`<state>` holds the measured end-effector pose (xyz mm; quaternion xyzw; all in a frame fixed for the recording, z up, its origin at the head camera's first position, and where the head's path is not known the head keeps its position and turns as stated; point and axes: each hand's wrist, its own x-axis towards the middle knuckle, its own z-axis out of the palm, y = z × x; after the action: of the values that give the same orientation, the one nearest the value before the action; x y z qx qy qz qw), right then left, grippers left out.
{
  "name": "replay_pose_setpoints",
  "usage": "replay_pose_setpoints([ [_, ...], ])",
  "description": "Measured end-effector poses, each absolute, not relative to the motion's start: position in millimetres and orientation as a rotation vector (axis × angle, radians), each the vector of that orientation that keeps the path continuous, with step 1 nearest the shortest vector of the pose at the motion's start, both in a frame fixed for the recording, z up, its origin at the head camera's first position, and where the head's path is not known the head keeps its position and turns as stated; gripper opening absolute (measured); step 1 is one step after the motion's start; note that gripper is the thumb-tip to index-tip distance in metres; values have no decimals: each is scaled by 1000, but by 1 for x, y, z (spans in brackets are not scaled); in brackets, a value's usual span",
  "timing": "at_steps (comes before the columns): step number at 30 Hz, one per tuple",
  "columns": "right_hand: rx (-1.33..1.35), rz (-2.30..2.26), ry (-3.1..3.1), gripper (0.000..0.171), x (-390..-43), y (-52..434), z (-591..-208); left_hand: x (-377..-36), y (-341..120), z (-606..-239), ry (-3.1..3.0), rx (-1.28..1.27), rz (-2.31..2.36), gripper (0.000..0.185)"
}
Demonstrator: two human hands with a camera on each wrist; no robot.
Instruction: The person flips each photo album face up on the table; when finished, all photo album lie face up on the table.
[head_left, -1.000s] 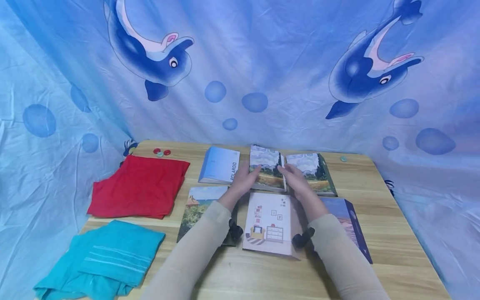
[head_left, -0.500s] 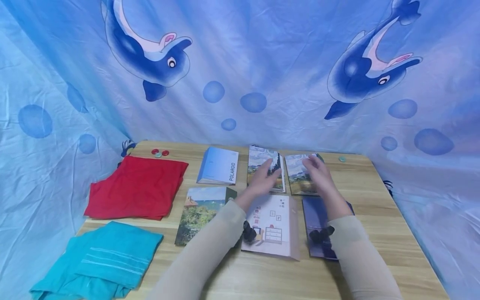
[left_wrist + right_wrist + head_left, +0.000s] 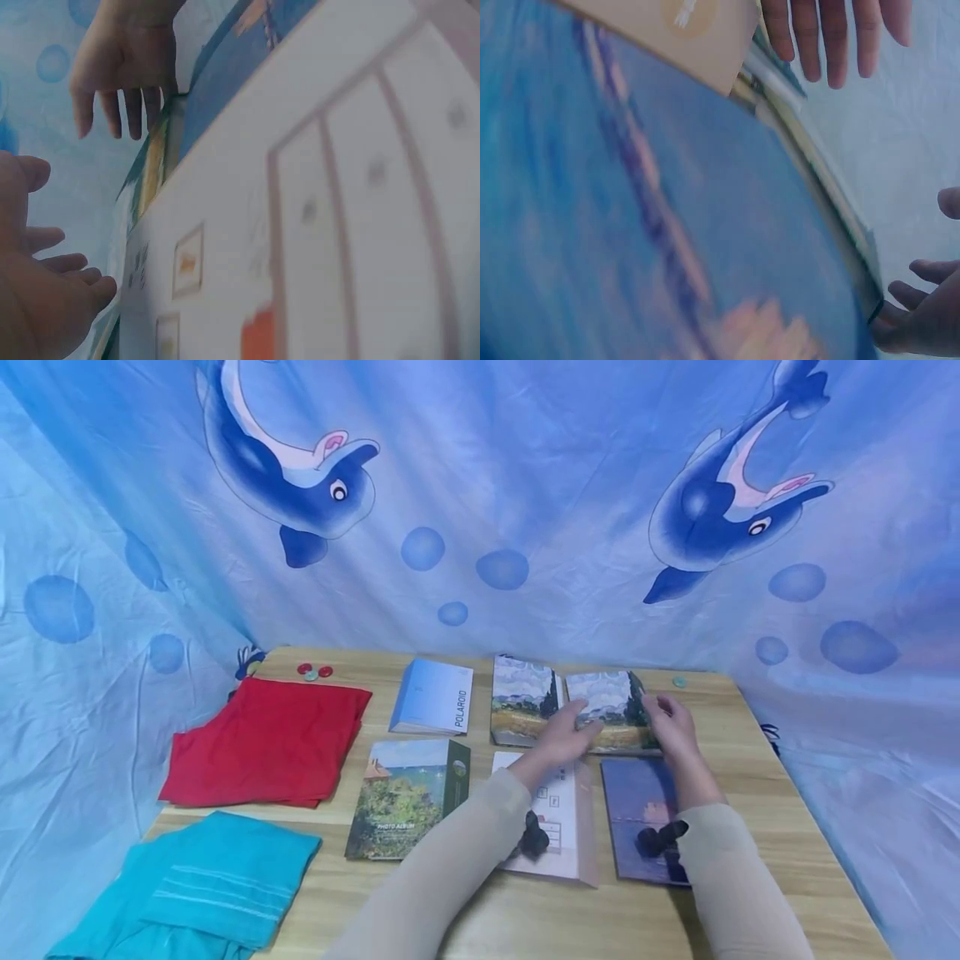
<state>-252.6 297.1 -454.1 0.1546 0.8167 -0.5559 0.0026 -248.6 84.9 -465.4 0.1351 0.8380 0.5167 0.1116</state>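
**Wheat-field albums side by side, hands on the right one**

Wooden desk (image 3: 757,793) carries six photo albums laid in two rows of three. In the far row sit a pale blue Polaroid album (image 3: 433,696), a wheat-field album (image 3: 525,710) and a second wheat-field album (image 3: 611,710); the two painted covers now lie touching, edge to edge. In the near row are a garden-scene photo album (image 3: 408,797), a white room-print album (image 3: 564,827) and a dark blue sunset album (image 3: 637,814), each a little apart from its neighbour.

Both hands are at the second wheat-field album. The left hand (image 3: 564,737) rests at its near left corner with fingers loosely extended, gripping nothing as far as the head view shows. The right hand (image 3: 671,725) touches its right edge, fingers relaxed and spread; the wrist views show both hands open too.

Judging by the layout, the arranging looks nearly done: all six albums lie flat, face up and in a grid, and what seems left is a last nudge to square this album with its row.

To the left lie a folded red cloth (image 3: 266,743) and a teal towel (image 3: 210,885), with small round tokens (image 3: 313,672) near the far edge.
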Motion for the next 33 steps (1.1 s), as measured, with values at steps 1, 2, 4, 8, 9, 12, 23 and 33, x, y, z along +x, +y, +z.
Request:
replay_pose_setpoints([
  [1, 496, -1738, 2557, 73, -252, 299, -456, -248, 88, -466, 2458, 390, 1510, 64],
  [2, 501, -1733, 2551, 73, -252, 301, -458, -248, 90, -467, 2453, 382, 1505, 64],
  [4, 507, -1734, 2531, 74, -252, 305, -462, -248, 94, -466, 2421, 363, 1533, 63],
  [8, 509, -1706, 2539, 70, -252, 310, -467, -250, 98, -466, 2372, 301, 1589, 65],
  [9, 507, -1698, 2542, 69, -253, 310, -468, -251, 99, -466, 2364, 289, 1593, 66],
  [12, 487, -1674, 2554, 64, -254, 312, -470, -253, 103, -469, 2380, 272, 1556, 66],
  [23, 587, -1924, 2321, 61, -249, 322, -471, -255, 116, -478, 2319, 234, 1645, 68],
  [33, 589, -2179, 2106, 66, -252, 320, -455, -259, 120, -475, 2243, 156, 1730, 64],
])
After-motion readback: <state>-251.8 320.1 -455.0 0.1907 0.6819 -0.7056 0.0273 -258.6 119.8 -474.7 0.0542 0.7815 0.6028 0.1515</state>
